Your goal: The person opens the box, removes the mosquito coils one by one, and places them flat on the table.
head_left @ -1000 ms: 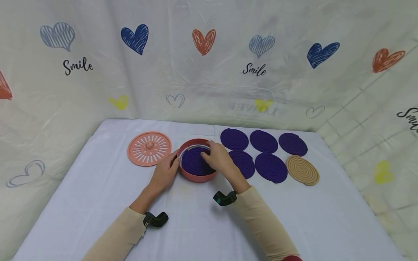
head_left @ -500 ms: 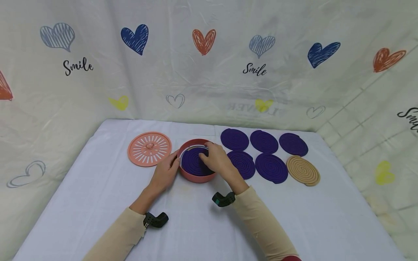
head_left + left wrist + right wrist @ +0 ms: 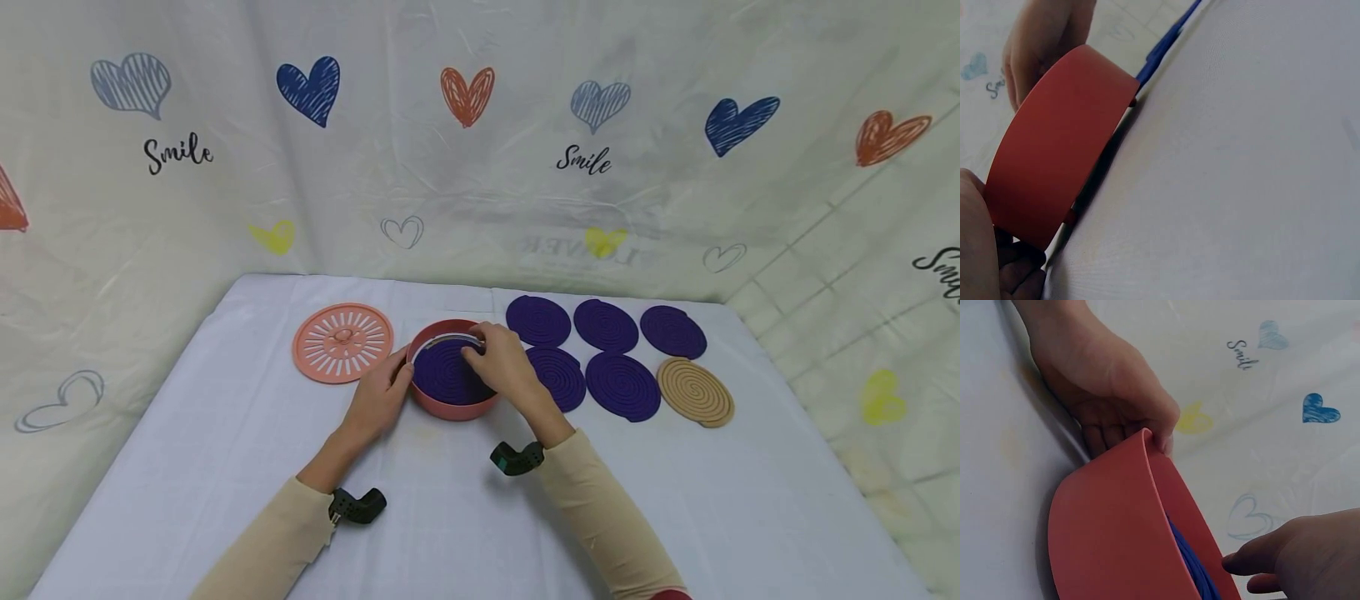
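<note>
A round red mosquito coil case stands at mid-table, with a dark purple mosquito coil inside it. A pale ring shows along the coil's back edge. My left hand grips the case's left wall, thumb at the rim. Over the right rim, my right hand reaches in with curled fingers, its thumb against the coil's upper right edge; the other fingertips are partly hidden. In the right wrist view the coil shows just inside the case. The left wrist view shows the case's outer wall.
The slotted pink lid lies left of the case. To the right, several purple coils lie flat in two rows, with a tan coil at the row's end. A white cloth covers the table; a heart-printed curtain hangs behind.
The coil in the case has shifted slightly left and covers more of the pale ring. My right hand moved a little left, then back right. My left hand stays put.
</note>
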A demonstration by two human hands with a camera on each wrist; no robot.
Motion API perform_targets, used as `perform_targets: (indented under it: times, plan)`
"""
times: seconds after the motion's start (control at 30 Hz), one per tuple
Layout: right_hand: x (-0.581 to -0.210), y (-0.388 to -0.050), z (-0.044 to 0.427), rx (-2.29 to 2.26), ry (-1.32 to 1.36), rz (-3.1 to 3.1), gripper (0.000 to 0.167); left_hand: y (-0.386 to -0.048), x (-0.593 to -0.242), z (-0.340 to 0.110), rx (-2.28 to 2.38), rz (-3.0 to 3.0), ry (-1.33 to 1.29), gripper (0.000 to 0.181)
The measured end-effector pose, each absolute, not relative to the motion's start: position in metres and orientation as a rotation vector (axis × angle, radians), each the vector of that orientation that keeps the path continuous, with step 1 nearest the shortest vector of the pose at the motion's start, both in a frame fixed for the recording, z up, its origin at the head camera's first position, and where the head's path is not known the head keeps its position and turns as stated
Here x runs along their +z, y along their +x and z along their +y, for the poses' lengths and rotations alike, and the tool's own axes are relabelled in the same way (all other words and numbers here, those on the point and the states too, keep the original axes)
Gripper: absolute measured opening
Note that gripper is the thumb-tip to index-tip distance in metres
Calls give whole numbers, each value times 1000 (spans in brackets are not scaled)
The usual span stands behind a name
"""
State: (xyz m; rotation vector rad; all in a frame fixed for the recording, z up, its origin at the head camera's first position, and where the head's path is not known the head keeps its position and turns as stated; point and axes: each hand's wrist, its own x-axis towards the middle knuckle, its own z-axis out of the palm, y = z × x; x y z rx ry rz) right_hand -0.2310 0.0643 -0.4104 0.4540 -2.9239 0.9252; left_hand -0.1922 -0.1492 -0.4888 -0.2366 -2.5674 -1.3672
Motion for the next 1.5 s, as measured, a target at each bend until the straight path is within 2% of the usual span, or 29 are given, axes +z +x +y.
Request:
perform_targets:
  times: [0.37,0.63,1.5]
  plan:
    - [-407,-234,77,1196,436,-2874,40,-191,-486,-149,-1371,-2576,-233,47]
    - [-404,-237,85,1317,499,-2879,26,-192,-488,-149,-1343,-2568,-253,47]
    - [-403,-238,94,1627,427,-2884,26,-193,-488,-150,-1380,-2588,-229,47]
